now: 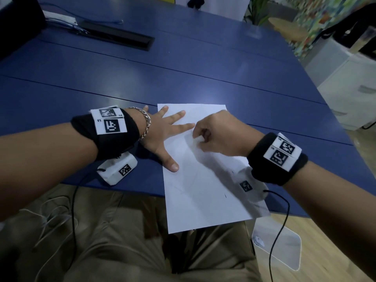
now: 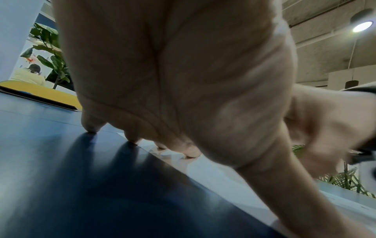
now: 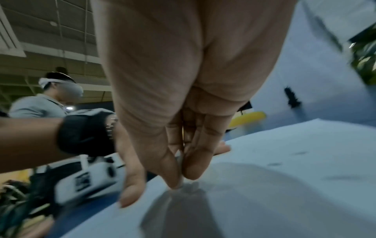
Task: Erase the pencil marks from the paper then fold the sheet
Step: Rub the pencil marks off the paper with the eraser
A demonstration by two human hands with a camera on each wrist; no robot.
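Observation:
A white sheet of paper [image 1: 203, 180] lies on the blue table [image 1: 183, 74], its near end hanging over the table's front edge. My left hand [image 1: 162, 131] lies flat with spread fingers on the sheet's far left part, the thumb [image 1: 172, 164] pressing the left margin. My right hand [image 1: 215, 135] pinches a small white eraser [image 1: 197, 138] and holds its tip on the paper near the middle. In the right wrist view the eraser [image 3: 188, 186] touches the paper [image 3: 284, 193] below my fingertips [image 3: 193, 170]. Faint pencil lines and a short dark mark [image 1: 225, 195] show on the sheet.
A black cable tray [image 1: 116, 35] is set into the table at the far left, with a white box [image 1: 61, 17] and wires beside it. White cabinets [image 1: 350, 88] stand to the right. Cables hang over my lap below the table edge.

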